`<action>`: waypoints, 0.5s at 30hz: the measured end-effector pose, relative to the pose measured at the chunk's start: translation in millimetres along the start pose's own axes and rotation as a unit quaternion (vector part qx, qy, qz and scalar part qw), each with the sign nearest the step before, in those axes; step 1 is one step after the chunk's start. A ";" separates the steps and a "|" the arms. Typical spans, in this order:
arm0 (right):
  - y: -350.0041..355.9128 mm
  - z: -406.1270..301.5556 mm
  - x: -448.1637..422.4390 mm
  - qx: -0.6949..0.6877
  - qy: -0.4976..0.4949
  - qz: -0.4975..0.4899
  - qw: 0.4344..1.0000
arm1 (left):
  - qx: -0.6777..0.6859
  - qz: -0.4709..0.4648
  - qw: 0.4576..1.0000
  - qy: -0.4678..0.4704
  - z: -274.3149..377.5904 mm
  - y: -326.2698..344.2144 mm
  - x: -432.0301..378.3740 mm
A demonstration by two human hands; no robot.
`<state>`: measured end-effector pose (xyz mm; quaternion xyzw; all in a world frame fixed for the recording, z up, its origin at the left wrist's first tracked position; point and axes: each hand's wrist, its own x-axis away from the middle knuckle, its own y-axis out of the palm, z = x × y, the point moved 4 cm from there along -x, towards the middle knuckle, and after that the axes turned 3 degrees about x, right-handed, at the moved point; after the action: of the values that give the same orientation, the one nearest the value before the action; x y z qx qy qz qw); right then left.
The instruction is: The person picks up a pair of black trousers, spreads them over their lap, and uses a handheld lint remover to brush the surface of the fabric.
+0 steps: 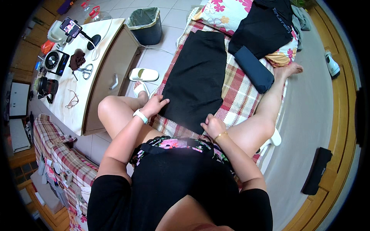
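A black cloth garment (196, 75), laid out long and fairly flat with a few creases, covers part of a plaid blanket (240, 83) in front of me. My left hand (154, 105), with a pale watch band at the wrist, pinches its near left corner. At its near right edge, my right hand (214, 125) grips the fabric with curled fingers; a thin gold bracelet circles that wrist. Right of the garment lies a dark blue folded or rolled cloth bundle (254, 69). Beyond it, a black garment with lettering (263, 29) rests on a floral pillow (225, 16).
On the left stands a marble-patterned table (65, 89) with scissors (86, 71), a phone on a stand (70, 27), glasses and a glass pot. A lined trash bin (146, 26) is behind it. A black case (317, 171) lies at the right on a wooden ledge.
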<state>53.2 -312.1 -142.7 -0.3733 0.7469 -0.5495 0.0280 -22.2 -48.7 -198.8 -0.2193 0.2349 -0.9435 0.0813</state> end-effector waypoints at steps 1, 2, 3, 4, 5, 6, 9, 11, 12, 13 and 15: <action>3.6 -0.8 -3.9 -0.032 -0.018 0.045 0.998 | 0.007 0.005 1.000 0.013 -4.6 3.1 -3.9; 6.8 -1.5 -10.1 -0.055 -0.018 0.054 0.997 | 0.031 0.003 0.999 0.011 5.5 0.8 -2.2; 7.9 -1.3 -13.1 -0.077 -0.019 0.064 0.995 | 0.013 0.015 0.999 0.033 8.1 -0.8 -2.3; 7.8 2.0 -10.9 -0.079 -0.015 0.057 0.995 | -0.004 0.028 0.998 0.054 8.8 -2.2 -3.0; 0.7 0.5 -10.2 -0.079 -0.018 0.051 0.995 | -0.021 0.047 0.996 0.076 7.4 -7.0 -4.2; -4.3 0.4 -9.4 -0.078 -0.020 0.043 0.996 | 0.024 0.072 0.991 0.107 -3.7 -7.6 -6.3; 7.9 14.7 -4.3 -0.060 -0.025 0.005 0.998 | -0.107 0.073 0.984 0.126 -47.9 -5.6 -23.7; 21.4 20.4 -5.4 -0.059 -0.012 -0.047 0.997 | -0.169 0.064 0.974 0.137 -65.7 -3.6 -32.0; 21.9 17.0 -6.5 -0.056 0.003 -0.073 0.996 | -0.178 0.042 0.976 0.120 -69.8 -1.9 -34.1; 22.2 15.8 -8.1 -0.053 0.018 -0.100 0.993 | -0.185 0.033 0.974 0.126 -71.2 -1.6 -38.0; 11.5 14.7 -15.5 -0.015 0.029 -0.049 0.998 | -0.199 0.024 0.971 0.132 -77.5 -5.9 -40.9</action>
<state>64.9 -313.4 -163.9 -0.3940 0.7365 -0.5493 -0.0263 -21.1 -1.4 -272.9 -0.0990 0.4321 -0.8959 0.0273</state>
